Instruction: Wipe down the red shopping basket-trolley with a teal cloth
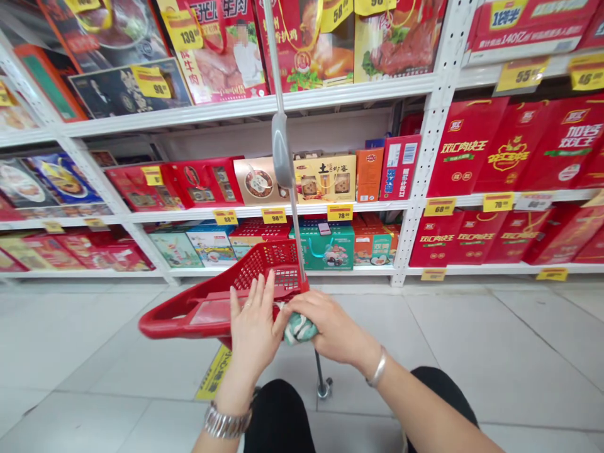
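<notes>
A small teal-and-white wrapped item sits between my hands, mostly covered by my right hand, which curls over it from above. My left hand lies flat with its fingers apart, just above the red plastic shopping basket, its thumb side against the item. The basket is low and tilted, with a mesh side and a long handle rail. Whether my left hand grips the item is hidden.
A metal pole with a grey oval holder rises from the basket. White metal shelves hold red and colourful gift boxes with yellow price tags. Below are a pale tiled floor, a small caster and a yellow floor sticker.
</notes>
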